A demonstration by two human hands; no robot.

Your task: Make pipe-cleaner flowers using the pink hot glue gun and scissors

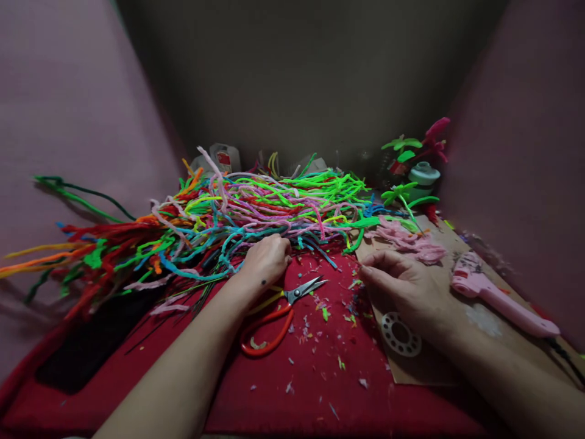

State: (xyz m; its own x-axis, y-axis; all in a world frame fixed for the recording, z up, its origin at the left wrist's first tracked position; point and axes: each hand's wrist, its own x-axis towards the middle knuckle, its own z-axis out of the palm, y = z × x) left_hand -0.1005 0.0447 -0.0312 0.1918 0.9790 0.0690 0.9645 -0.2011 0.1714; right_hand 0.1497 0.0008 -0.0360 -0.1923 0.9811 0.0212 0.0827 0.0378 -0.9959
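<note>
My left hand (269,259) is closed at the front edge of a large heap of coloured fuzzy stems (274,207); what its fingers hold, if anything, is hidden. Just below it lie red-handled scissors (274,326), their blades parted and pointing right. On the right, my right hand (393,280) is in a pinch above the edge of a brown board (434,372); something very thin seems to run from its fingertips, too small to make out. A white ring with holes (401,334) rests on the board under that hand.
A pink glue gun (503,299) and pale pink fuzzy pieces (411,241) lie on the board. Green fuzzy flowers (402,194) stand by a pale jar (424,175). A dark phone-like slab (91,341) is at left. Small clippings dot the red cloth (283,402).
</note>
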